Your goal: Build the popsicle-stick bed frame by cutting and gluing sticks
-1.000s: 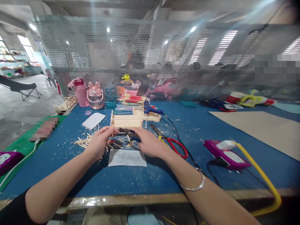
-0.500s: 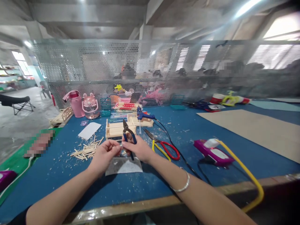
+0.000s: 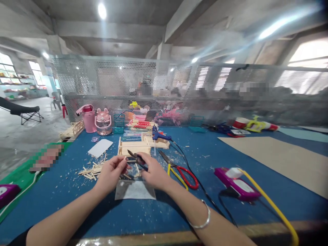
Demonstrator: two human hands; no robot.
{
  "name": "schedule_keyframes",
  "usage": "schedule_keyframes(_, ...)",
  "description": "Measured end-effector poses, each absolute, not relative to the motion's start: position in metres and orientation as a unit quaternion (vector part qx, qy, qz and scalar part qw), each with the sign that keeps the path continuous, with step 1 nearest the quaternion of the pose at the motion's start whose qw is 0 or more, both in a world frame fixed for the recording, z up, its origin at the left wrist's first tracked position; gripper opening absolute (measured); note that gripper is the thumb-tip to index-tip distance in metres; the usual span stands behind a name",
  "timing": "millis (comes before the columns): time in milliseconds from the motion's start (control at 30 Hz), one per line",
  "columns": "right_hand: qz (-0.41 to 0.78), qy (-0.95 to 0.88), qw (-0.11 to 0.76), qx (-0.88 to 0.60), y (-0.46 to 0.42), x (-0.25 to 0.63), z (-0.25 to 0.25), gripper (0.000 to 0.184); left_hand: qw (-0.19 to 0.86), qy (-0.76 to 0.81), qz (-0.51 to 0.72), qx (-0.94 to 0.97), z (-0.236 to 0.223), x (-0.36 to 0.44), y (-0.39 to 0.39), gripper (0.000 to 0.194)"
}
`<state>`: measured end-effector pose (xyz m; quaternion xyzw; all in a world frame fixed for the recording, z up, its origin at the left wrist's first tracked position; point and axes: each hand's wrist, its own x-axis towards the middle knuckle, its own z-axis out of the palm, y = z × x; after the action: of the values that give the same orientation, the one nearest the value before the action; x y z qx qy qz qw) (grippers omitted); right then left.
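My right hand (image 3: 153, 172) is wrapped round dark blue-handled pliers (image 3: 133, 154), whose jaws point up and to the left. Close beside them, my left hand (image 3: 114, 172) pinches a short pale wooden stick (image 3: 125, 159), mostly hidden by the fingers. Under both hands lies a whitish translucent sheet (image 3: 135, 191) on the blue table. A heap of cut wooden sticks (image 3: 91, 171) spreads left of my left hand. Just beyond the pliers stands a small wooden stick frame (image 3: 134, 146). A blue glue gun (image 3: 160, 135) is behind my right hand.
Scissors with red and yellow handles (image 3: 178, 169) lie right of my right hand, near a black cord. Farther right are a purple power strip (image 3: 237, 184) with a yellow cable and a brown sheet (image 3: 276, 160). Pink bottles (image 3: 88, 119) stand by the perforated screen (image 3: 107, 78).
My hands have moved slightly apart. The pliers have tipped from nearly upright to leaning left, their jaws lower. The camera view has tilted up a little.
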<state>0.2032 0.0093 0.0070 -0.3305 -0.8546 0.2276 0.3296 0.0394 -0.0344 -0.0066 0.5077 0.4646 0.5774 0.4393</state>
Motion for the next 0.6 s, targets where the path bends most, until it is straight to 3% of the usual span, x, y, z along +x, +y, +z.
schedule_keyframes(67, 0.194, -0.871, 0.31, -0.327, 0.0118, 0.2057, 0.0049, 0.058, 0.432, 0.454, 0.59, 0.509, -0.0062, 0.0376, -0.0333, 0.04)
schedule_keyframes(267, 0.117, -0.898, 0.257, -0.337, 0.0105, 0.2068, 0.0027, 0.066, 0.409, 0.44, 0.578, 0.552, -0.0069, 0.0371, -0.0351, 0.029)
schedule_keyframes(600, 0.09, -0.901, 0.252, -0.342, 0.008, 0.2065, 0.0071, 0.063, 0.385, 0.45, 0.561, 0.578, -0.008, 0.0354, -0.036, 0.025)
